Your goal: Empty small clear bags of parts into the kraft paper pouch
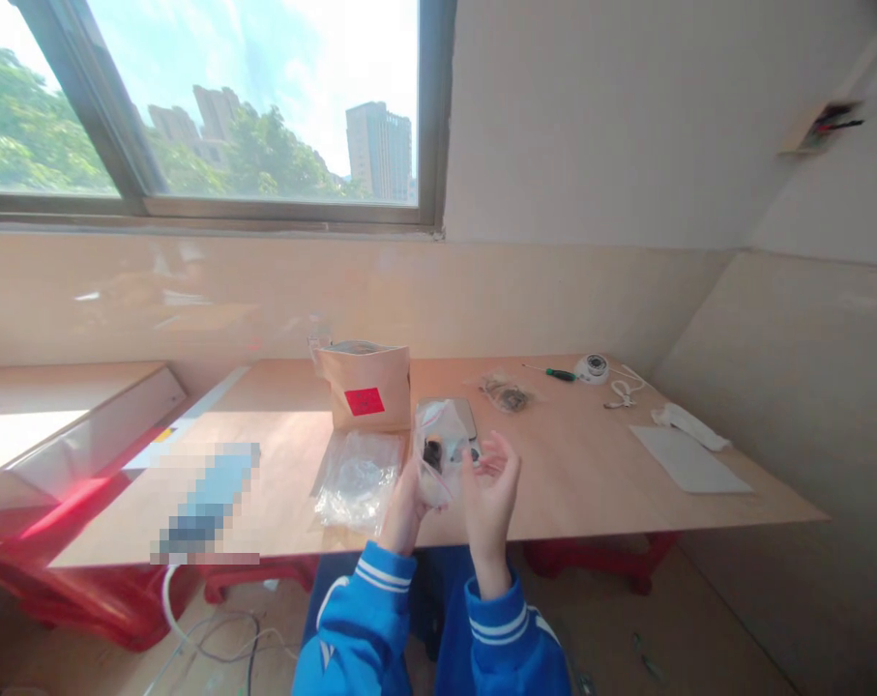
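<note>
A clear zip-lock bag with a small black part in it is gripped by my left hand, over the near edge of the table. Just to its right, my right hand has its fingers curled, and a small dark round part sits at the thumb and fingertips. What that part is cannot be made out. Behind the bag lies a flat grey tray-like object, partly covered by it. Left of my left hand are crumpled clear plastic bags.
A brown paper pouch with a red label stands behind the plastic. Farther right lie a bag of small parts, a green-handled screwdriver, a white dome camera and a white sheet. A blurred-out device lies left.
</note>
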A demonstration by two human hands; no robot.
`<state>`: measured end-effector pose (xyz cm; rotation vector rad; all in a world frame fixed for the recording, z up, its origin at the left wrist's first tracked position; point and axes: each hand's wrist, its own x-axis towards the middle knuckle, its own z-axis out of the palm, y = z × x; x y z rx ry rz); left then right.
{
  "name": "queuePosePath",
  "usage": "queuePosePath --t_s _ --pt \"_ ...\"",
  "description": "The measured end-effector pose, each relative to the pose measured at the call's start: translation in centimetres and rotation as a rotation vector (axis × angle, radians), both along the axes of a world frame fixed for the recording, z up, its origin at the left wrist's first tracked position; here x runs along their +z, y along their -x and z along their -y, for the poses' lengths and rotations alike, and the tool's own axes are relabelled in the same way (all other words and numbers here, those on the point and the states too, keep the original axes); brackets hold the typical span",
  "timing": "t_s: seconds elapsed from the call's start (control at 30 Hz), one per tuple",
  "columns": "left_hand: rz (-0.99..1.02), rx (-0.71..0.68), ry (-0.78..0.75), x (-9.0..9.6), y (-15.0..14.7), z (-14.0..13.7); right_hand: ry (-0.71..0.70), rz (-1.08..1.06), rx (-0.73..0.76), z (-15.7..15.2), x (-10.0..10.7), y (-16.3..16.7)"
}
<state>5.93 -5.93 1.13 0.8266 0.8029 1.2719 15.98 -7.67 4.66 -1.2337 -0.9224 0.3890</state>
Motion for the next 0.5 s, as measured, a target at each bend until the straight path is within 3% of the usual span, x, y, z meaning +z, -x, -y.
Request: queuePosePath --t_s 0.07,0.23,0.4,0.5 --pt "-0.045 0.067 -0.023 -0.2 0.3 -0.1 -0.052 0.108 0.034 0.1 0.6 0.1" --pt "-0.102 0.167 -0.091 0.4 1.3 -0.6 -0.060 0.381 0.413 -1.1 3.1 -0.2" --pt "-0.195 0.209 -0.189 1.5 2.9 -2.3 0.042 0.615 0.683 -4.2 6.0 0.0" --pt "-0.297 0.237 -0.261 1.4 4.0 -4.0 0.024 0.673 0.837 -6.5 6.7 1.1"
